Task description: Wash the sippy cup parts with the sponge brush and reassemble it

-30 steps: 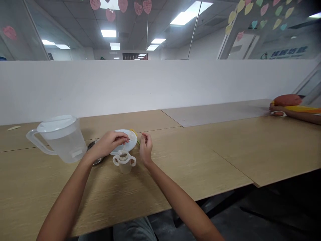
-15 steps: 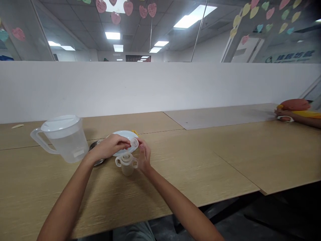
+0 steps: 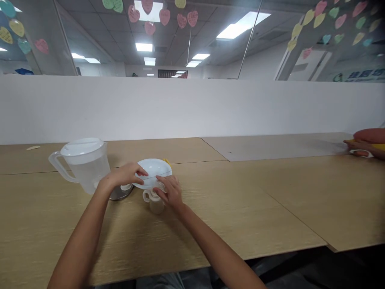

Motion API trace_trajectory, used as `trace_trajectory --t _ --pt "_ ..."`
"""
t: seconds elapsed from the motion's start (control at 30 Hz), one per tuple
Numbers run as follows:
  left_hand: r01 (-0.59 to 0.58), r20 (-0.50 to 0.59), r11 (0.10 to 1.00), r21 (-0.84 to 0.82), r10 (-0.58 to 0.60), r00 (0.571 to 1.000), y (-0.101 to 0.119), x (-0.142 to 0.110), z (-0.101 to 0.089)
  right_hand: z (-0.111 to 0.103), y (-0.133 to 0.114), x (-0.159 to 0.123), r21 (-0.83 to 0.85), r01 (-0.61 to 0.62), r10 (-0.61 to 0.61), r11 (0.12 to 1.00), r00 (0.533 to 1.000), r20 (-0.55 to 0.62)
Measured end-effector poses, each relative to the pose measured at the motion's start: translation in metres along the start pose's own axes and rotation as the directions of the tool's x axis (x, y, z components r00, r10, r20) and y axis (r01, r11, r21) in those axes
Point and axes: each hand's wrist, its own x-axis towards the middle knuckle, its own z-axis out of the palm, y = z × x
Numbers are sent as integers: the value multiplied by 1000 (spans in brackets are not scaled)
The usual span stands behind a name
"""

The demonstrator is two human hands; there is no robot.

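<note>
A small clear cup with two side handles (image 3: 154,203) stands on the wooden table (image 3: 228,208). My right hand (image 3: 170,191) is curled over its top, fingers closed on the rim or lid. My left hand (image 3: 128,175) reaches to the left rim of a white plate (image 3: 156,166) just behind the cup. Its fingertips are pressed together in a pinch, and what they hold is too thin to make out. A small white cap (image 3: 126,187) lies just under that hand, on a round metal lid (image 3: 119,194).
A clear plastic pitcher with a white lid (image 3: 86,162) stands left of my hands. Something yellow (image 3: 167,161) peeks out behind the plate. A white partition (image 3: 192,106) runs along the back. Another person's hand (image 3: 362,149) rests at the far right.
My right hand has come down onto the top of the small cup. My left hand has dropped from above the cup to the plate's rim. The view has shifted left.
</note>
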Motion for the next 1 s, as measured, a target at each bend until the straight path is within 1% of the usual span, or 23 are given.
trace_trajectory --t 0.03,0.07,0.13,0.17,0.23,0.33,0.5,0.63,0.77,0.87,0.93,1.0 --pt "108 -39 993 54 -106 994 -9 0 -2 0 1 0 -19 5 -5 1000 1000 1" --pt "217 -72 969 114 -210 975 -18 -1 -3 1 2 0 -37 14 -14 999 1000 4" --pt "389 -97 891 234 -377 921 -32 0 -3 1 2 -1 -68 34 -32 997 999 18" --pt "438 -89 857 272 -431 898 -37 1 -2 2 2 -1 -81 39 -37 996 999 28" --pt "481 -51 822 304 -490 870 -43 4 2 2 2 -1 -98 42 -38 994 998 42" --pt "494 -23 810 315 -514 857 -48 9 9 1 1 -1 -98 39 -34 994 998 51" --pt "515 -68 783 349 -526 848 -53 18 19 0 0 0 -105 54 -46 993 996 79" --pt "524 -96 764 375 -530 842 -54 20 22 2 -1 1 -121 75 -65 990 995 81" --pt "530 -84 762 372 -541 837 -54 19 23 4 -4 3 -127 80 -72 989 995 63" --pt "521 -79 775 358 -530 844 -54 20 26 4 -5 3 -132 85 -76 988 994 74" --pt "517 -102 782 348 -517 850 -55 22 29 3 -6 4 -136 87 -77 987 994 78" --pt "520 -155 789 326 -498 853 -56 21 28 2 -6 4 -142 87 -76 986 994 76"
